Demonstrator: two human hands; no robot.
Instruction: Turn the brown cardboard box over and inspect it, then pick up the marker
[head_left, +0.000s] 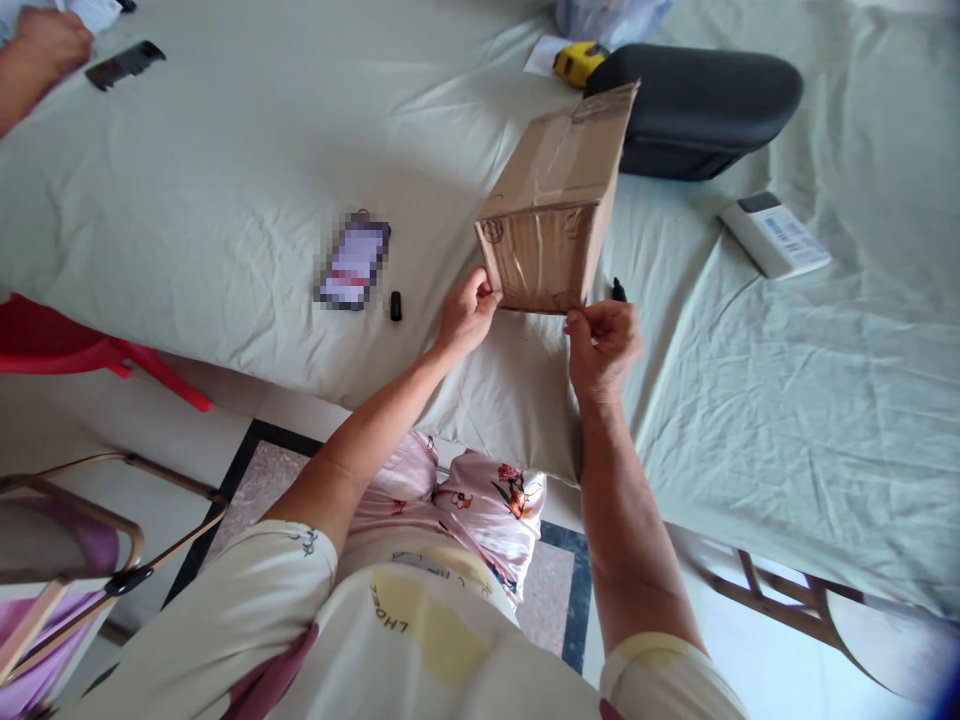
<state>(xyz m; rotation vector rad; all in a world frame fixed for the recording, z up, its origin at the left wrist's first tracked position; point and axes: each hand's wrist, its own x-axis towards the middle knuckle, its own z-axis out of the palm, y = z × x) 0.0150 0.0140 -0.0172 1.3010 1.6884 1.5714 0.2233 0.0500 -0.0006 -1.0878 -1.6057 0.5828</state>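
Observation:
A brown cardboard box (551, 175) with clear tape on it stands on the cloth-covered table in front of me. My left hand (469, 315) pinches the lower left corner of its near end. At the lower right corner of that same end, my right hand (604, 345) is closed with thumb and fingers on the edge. A black pen or marker (619, 290) lies just beyond my right hand, partly hidden by it. Left of my left hand is a small black cap (396, 306). Farther left lies a phone (354, 265), its screen blurred out.
Behind the box sits a black padded case (705, 105) with a yellow tape measure (579, 64) beside it. A white and grey device with a label (780, 238) lies to the right. Another person's hand (52, 42) rests at the upper left near a black piece (124, 65).

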